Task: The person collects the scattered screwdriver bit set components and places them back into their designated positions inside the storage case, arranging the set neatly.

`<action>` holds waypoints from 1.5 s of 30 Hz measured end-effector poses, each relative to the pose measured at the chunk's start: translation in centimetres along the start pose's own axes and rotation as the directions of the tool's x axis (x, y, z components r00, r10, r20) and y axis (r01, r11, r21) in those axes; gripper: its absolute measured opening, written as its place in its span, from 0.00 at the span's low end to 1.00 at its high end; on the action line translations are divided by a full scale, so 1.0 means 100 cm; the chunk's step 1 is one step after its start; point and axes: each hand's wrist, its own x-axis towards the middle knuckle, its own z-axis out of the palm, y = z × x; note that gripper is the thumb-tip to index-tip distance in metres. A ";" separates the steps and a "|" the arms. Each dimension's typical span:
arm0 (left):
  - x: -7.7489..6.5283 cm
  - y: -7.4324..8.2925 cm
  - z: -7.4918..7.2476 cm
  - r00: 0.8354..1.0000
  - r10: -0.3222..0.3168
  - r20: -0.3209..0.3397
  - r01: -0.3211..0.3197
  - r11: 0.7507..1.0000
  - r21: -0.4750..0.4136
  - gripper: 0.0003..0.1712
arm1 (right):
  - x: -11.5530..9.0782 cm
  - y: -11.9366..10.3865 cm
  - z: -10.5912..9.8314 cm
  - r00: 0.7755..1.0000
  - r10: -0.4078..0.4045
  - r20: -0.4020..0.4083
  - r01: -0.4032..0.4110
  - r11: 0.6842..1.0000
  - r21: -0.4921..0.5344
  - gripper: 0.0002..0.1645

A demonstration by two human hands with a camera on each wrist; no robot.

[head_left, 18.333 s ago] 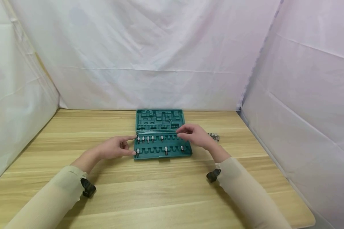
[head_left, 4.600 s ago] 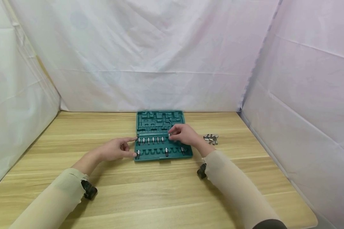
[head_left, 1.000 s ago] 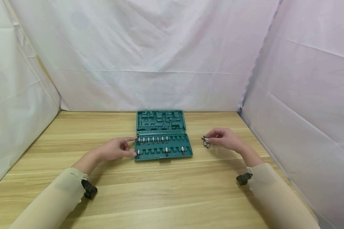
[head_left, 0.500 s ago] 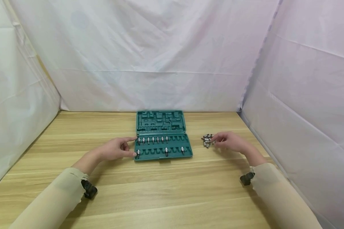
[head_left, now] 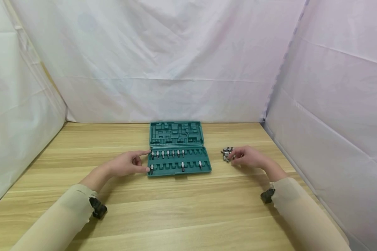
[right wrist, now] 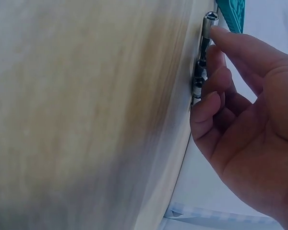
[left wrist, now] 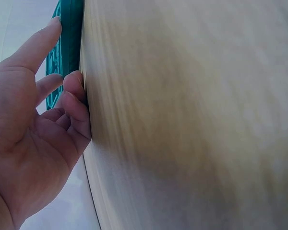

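Observation:
An opened green plastic case (head_left: 176,158) lies on the table in the head view. Its upper row holds several bit sockets (head_left: 168,153), silver with dark tips; its lower row holds 3. My left hand (head_left: 125,164) touches the case's left edge with a straightened index finger and thumb, the other fingers folded in. To the right of the case lies a small pile of loose bit sockets (head_left: 227,153). My right hand (head_left: 249,157) is over this pile, fingers loosely bent. In the right wrist view, the thumb touches or nearly touches one bit socket (right wrist: 210,26).
The case's moulded lid (head_left: 176,132) lies back toward the white curtain (head_left: 169,69). Bare slots (head_left: 193,151) show at the right of the upper row and among the lower row. Wood-grain table (head_left: 176,205) stretches in front of the case.
Over the earlier frames, bit sockets were added to the upper row. My right hand moved from the case to the pile and shifted slightly there. My left hand stayed at the case edge.

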 end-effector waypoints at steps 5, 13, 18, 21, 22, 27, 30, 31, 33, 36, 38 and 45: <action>-0.001 0.002 -0.001 1.000 -0.002 0.000 0.002 1.000 -0.003 0.53 | 0.001 -0.001 0.000 1.000 -0.015 0.007 0.015 1.000 0.007 0.11; -0.002 0.002 -0.001 1.000 -0.002 0.012 0.002 1.000 -0.011 0.53 | 0.002 -0.002 0.000 0.999 -0.028 0.042 0.029 0.999 -0.033 0.07; -0.002 0.003 -0.001 1.000 -0.001 0.015 0.001 1.000 -0.020 0.53 | 0.002 -0.004 0.001 0.998 -0.035 0.052 0.037 0.998 -0.049 0.05; -0.002 0.003 -0.001 1.000 0.002 0.014 -0.002 1.000 -0.018 0.53 | 0.001 -0.006 0.002 0.998 -0.040 0.042 0.042 0.999 -0.031 0.06; -0.002 0.003 -0.001 1.000 0.003 0.014 -0.002 1.000 -0.019 0.53 | 0.001 -0.008 0.002 0.998 -0.049 0.037 0.050 0.998 -0.025 0.06; -0.001 0.003 -0.001 1.000 0.004 0.014 -0.004 1.000 -0.017 0.53 | 0.001 -0.018 0.004 0.997 -0.076 0.002 0.076 0.997 0.006 0.07; -0.001 0.002 -0.001 1.000 0.003 0.011 -0.003 1.000 -0.014 0.53 | 0.003 -0.024 0.007 0.997 -0.079 -0.021 0.080 0.996 0.029 0.08; -0.001 0.003 -0.001 1.000 0.003 0.011 -0.002 1.000 -0.013 0.53 | 0.004 -0.026 0.008 0.996 -0.083 -0.027 0.084 0.996 0.040 0.08; -0.001 0.003 -0.001 1.000 0.002 0.012 -0.002 1.000 -0.013 0.53 | 0.006 -0.030 0.010 0.995 -0.094 -0.039 0.097 0.993 0.067 0.10; -0.001 0.003 -0.001 1.000 0.000 0.012 0.000 1.000 -0.012 0.53 | 0.009 -0.034 0.013 0.991 -0.128 -0.037 0.132 0.982 0.136 0.16; -0.001 0.004 -0.001 1.000 -0.002 0.011 0.002 1.000 -0.010 0.52 | 0.011 -0.037 0.015 0.989 -0.147 -0.035 0.151 0.973 0.173 0.19; -0.001 0.004 -0.001 1.000 0.005 0.012 -0.005 1.000 -0.010 0.52 | 0.018 -0.047 0.020 0.989 -0.143 -0.046 0.150 0.954 0.261 0.20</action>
